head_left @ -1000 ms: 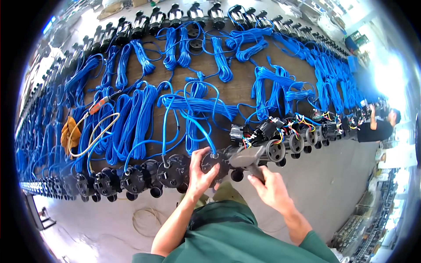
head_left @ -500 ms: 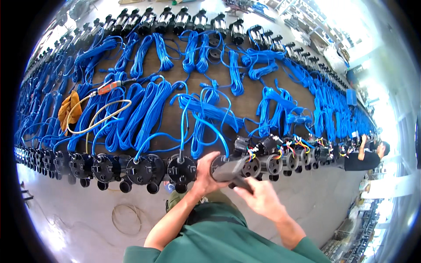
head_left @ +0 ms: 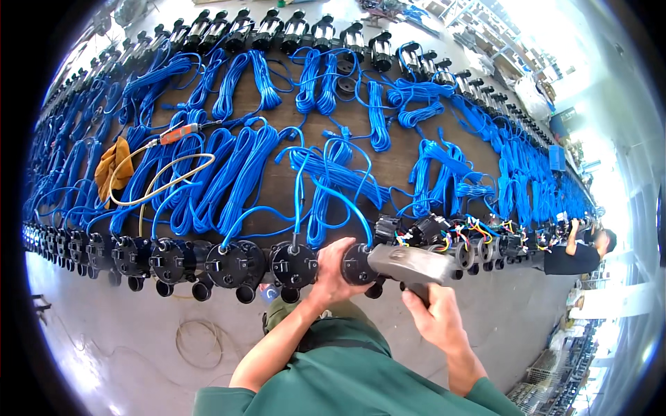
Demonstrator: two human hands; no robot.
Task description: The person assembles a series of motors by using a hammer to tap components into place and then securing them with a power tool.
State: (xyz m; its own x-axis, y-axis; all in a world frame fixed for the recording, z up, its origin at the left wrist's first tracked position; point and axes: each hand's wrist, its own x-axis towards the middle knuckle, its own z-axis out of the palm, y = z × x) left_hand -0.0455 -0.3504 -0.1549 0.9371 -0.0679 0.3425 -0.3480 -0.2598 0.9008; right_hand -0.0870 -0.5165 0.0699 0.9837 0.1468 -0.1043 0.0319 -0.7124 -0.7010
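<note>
My left hand [head_left: 331, 279] is wrapped around the left side of a black pump housing [head_left: 358, 266] with a round end cap and a blue cable at its top. In my right hand [head_left: 440, 320] is a hammer [head_left: 411, 263], gripped by its dark handle. Its thick grey head, blurred by motion, is just right of the held housing; whether they touch I cannot tell. Another capped housing [head_left: 294, 266] stands left of my left hand. Beyond the hammer are open housings [head_left: 463, 255] with loose coloured wires [head_left: 477, 226].
Bundles of blue cable [head_left: 239, 177] cover much of the brown table [head_left: 277, 132]. On the left lie an orange air tool [head_left: 179, 134] with a pale hose and a tan glove [head_left: 114, 166]. Black units [head_left: 295, 31] line the far edge. A co-worker [head_left: 579, 253] stands at the far right.
The hammer has moved right, off the front of the held housing, so its round cap now shows. My right hand moved right with it. My left hand keeps its hold.
</note>
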